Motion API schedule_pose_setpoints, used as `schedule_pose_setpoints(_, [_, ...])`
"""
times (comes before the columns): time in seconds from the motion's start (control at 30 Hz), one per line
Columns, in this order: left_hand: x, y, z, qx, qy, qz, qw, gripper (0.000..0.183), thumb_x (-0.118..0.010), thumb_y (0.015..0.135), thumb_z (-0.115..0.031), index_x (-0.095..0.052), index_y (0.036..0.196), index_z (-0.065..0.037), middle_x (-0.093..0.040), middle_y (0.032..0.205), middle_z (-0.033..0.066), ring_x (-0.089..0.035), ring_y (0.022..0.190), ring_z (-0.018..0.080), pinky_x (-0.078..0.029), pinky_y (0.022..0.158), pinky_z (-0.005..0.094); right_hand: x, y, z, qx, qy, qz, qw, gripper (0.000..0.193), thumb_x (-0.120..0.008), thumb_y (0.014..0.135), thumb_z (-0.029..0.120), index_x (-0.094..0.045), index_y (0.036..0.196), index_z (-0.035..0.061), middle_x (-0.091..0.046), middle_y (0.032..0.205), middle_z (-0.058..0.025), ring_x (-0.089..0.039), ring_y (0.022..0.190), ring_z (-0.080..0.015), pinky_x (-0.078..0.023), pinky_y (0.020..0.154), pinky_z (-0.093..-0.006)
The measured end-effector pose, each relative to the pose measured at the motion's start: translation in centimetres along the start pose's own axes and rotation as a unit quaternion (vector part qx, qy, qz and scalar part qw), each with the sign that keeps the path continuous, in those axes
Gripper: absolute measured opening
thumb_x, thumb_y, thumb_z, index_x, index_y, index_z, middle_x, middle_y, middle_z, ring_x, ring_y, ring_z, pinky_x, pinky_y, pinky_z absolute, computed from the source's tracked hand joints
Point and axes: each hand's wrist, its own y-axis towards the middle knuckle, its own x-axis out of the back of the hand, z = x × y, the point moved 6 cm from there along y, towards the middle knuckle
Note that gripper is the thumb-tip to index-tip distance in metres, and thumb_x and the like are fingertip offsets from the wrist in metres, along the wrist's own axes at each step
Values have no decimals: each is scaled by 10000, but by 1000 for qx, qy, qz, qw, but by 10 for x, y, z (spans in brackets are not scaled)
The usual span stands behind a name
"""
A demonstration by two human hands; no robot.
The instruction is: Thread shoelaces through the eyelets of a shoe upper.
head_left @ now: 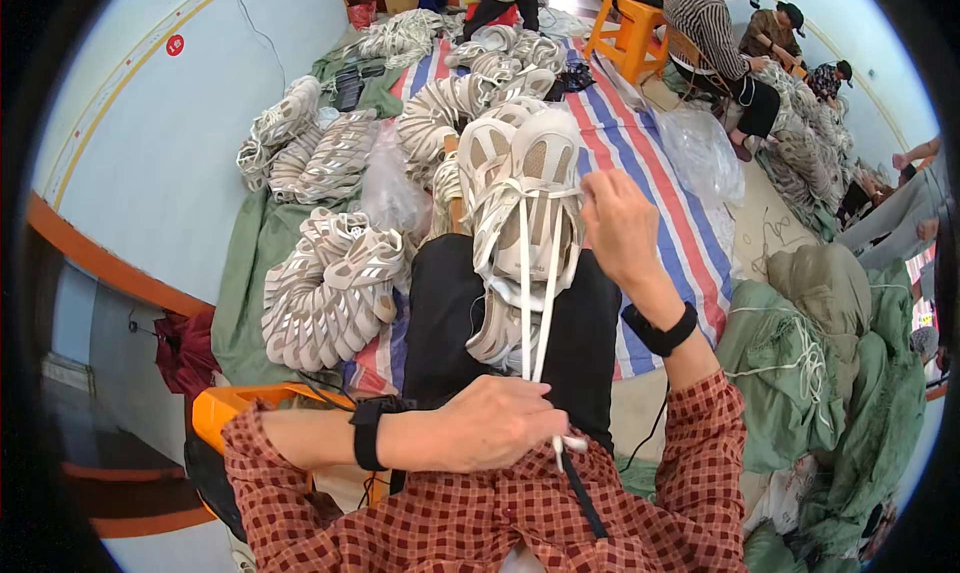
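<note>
A beige and white sneaker [545,153] rests toe-away above my lap, its white shoelace [524,273] running in two long strands toward me. My left hand [500,423] is closed around these strands near my waist, and the lace ends stick out below the fingers. A thin black strip [583,495] hangs just under that hand. At the sneaker's right edge, my right hand [622,223] has its fingers pinched together where a short crosswise lace meets the side; what lies between the fingertips is hidden. More sneakers press against this one on its left and beneath it.
Curved rows of sneakers [330,303] lie left and ahead on a striped sheet [650,153] and green cloth. Green sacks [800,373] are heaped at right. An orange stool [625,33] stands far off; seated people work at back right. Clear plastic bags [700,153] lie about.
</note>
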Motion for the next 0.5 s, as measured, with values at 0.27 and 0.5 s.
schedule_pose_setpoints(0.27, [205,98,-71,11,-126,-75,989,245,-465,983,-153,-634,1002,24,-667,984,160,-669,843,201,-541,799,293,-2,0,-28,-90,-55,24,994,149,-614,743,111,-596,882,61,-540,880,-135,-600,689,-362,-489,595,-454])
schedule_pose_setpoints(0.5, [245,84,-98,31,-140,-94,985,238,-476,977,-153,-631,1016,23,-668,978,155,-661,827,195,-538,783,291,-9,-2,-39,-148,249,168,942,129,-557,729,95,-562,810,-6,-497,779,-114,-530,736,-218,-425,655,-314])
